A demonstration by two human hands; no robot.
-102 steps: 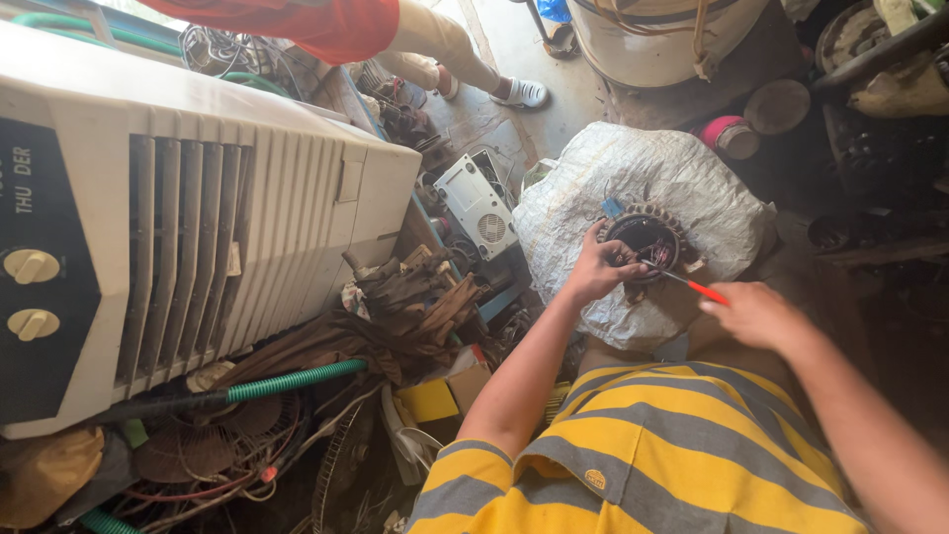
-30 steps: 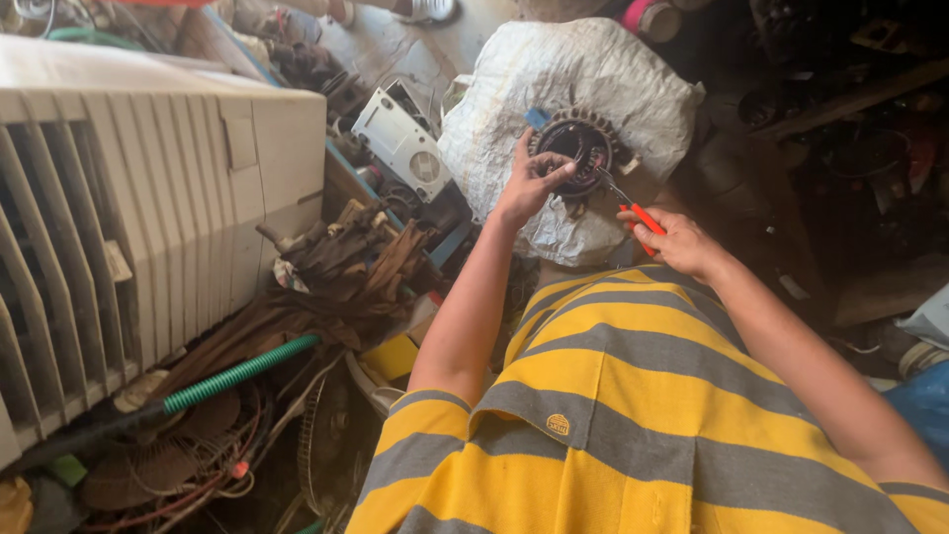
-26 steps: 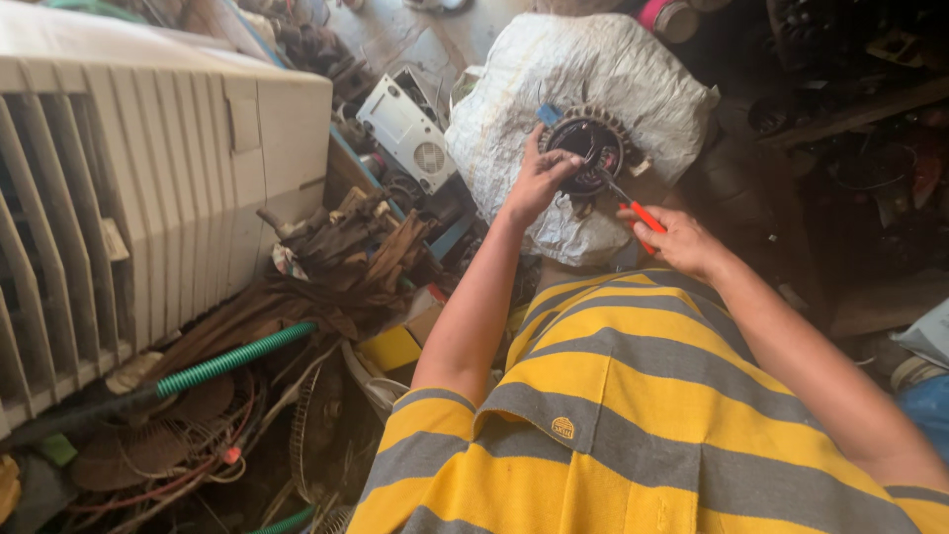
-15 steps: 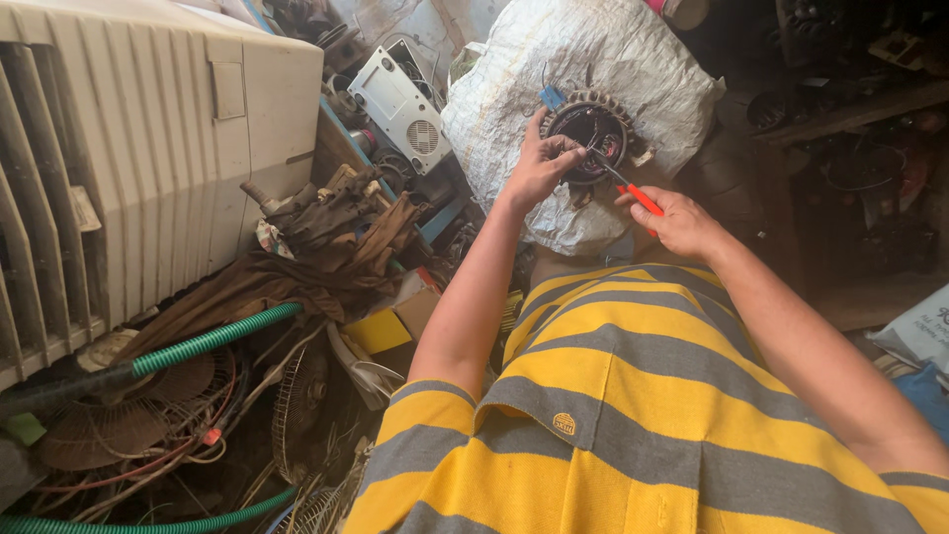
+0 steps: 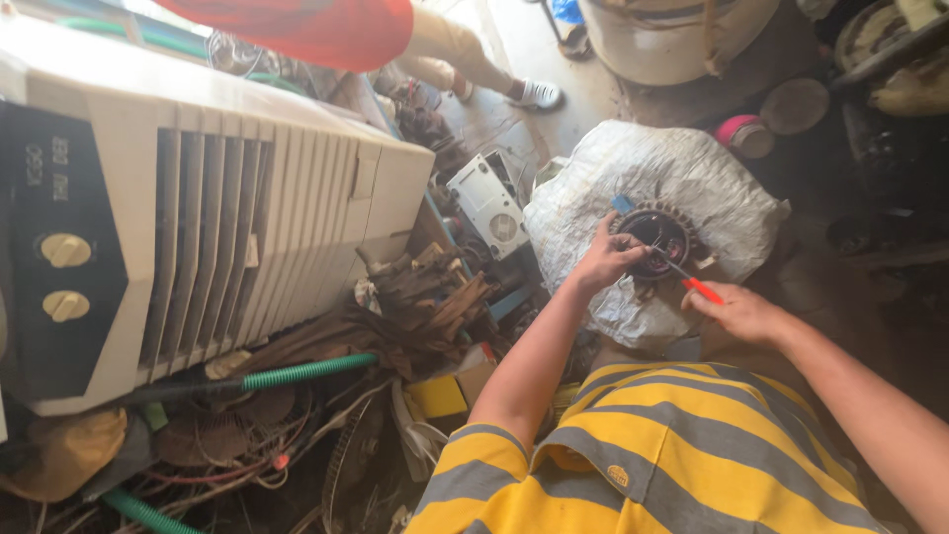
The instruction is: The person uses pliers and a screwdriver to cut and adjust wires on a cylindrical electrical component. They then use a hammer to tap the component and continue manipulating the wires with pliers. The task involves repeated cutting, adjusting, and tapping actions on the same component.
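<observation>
Head view: white sack (image 5: 692, 183) beneath motor ring (image 5: 654, 235).

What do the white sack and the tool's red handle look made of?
The crinkled white sack looks like woven plastic: dull, creased, faintly shiny. The red-handled tool in the right hand seems to have a smooth plastic grip and a thin, probably metal, shaft.

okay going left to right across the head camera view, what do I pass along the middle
White air cooler → small white fan housing → left hand → dark round motor stator on the white sack → red-handled screwdriver → right hand.
</observation>
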